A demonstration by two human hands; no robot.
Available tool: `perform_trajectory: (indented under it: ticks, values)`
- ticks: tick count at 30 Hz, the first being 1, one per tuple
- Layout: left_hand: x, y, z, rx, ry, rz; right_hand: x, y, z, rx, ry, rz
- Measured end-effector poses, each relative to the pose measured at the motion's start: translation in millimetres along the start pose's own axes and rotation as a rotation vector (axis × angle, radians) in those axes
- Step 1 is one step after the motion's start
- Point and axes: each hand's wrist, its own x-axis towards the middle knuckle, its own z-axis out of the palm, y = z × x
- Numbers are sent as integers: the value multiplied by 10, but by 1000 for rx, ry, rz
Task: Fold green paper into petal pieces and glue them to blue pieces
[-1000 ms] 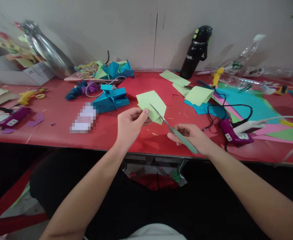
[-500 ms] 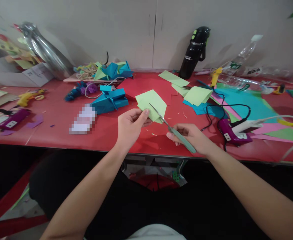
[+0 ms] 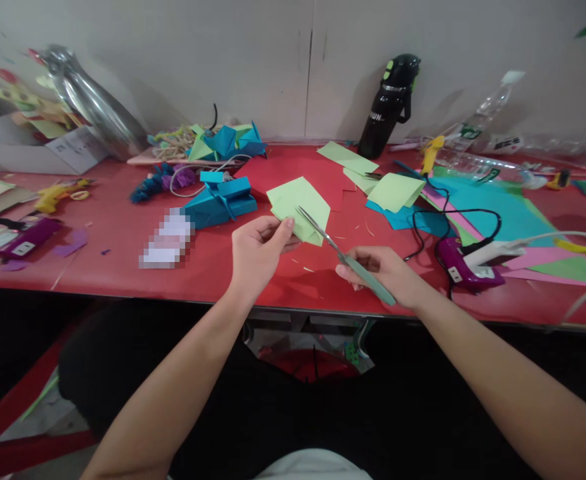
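Note:
Pinched at its lower left edge, a folded light green paper (image 3: 303,197) is held by my left hand (image 3: 260,250) above the red tabletop. My right hand (image 3: 380,270) grips scissors (image 3: 365,272) with grey-green handles, its fingers closed round them. The scissor blades point up and left and lie over the lower part of the paper; whether paper sits between them I cannot tell. Thin paper slivers lie on the red surface around both hands. A blue folded-paper model (image 3: 223,200) stands left of the paper.
A black bottle (image 3: 387,107) and clear plastic bottles stand at the back. At right are a purple power socket (image 3: 465,267) with cables, coloured sheets (image 3: 497,200) and a yellow glue gun (image 3: 430,157). Left are a steel jug (image 3: 90,100), another glue gun (image 3: 63,193) and a white box (image 3: 75,150).
My left hand and the green paper have shifted slightly left. The scissors have moved a little to the right, and their blades look slightly more spread.

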Motion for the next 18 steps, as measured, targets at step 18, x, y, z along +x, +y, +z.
perform_trajectory:
  ticks: [18]
  values:
    - [64,-14,-79,-39,-61,-11,12,16,-93,-18,-29,15]
